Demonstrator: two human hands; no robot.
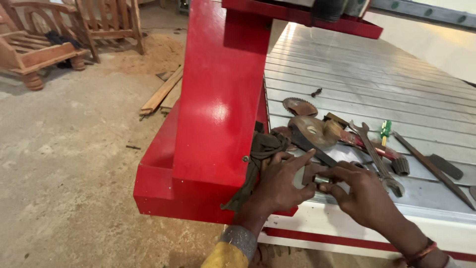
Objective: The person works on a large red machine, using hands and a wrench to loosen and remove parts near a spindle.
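Both hands pinch small metal fitting (pixel 321 178) at tabletop (pixel 396 89) edge; I see left hand (pixel 281 182) bracing it, right hand (pixel 358 191) fingertips closed on it; spanner (pixel 373 149), saw blade (pixel 299 106) parked within reach.

Left of hands: red upright column (pixel 218 99) walls that side off.
Ahead: saw blades (pixel 307 124), wrench (pixel 374 154) and file (pixel 431 168) crowd the near table edge.
Far table (pixel 377 74): bare slatted surface, open passage.
Above: red crossbeam (pixel 302 17) overhangs.

No packages, labels, signs or screens show, as far as the blurry view allows.
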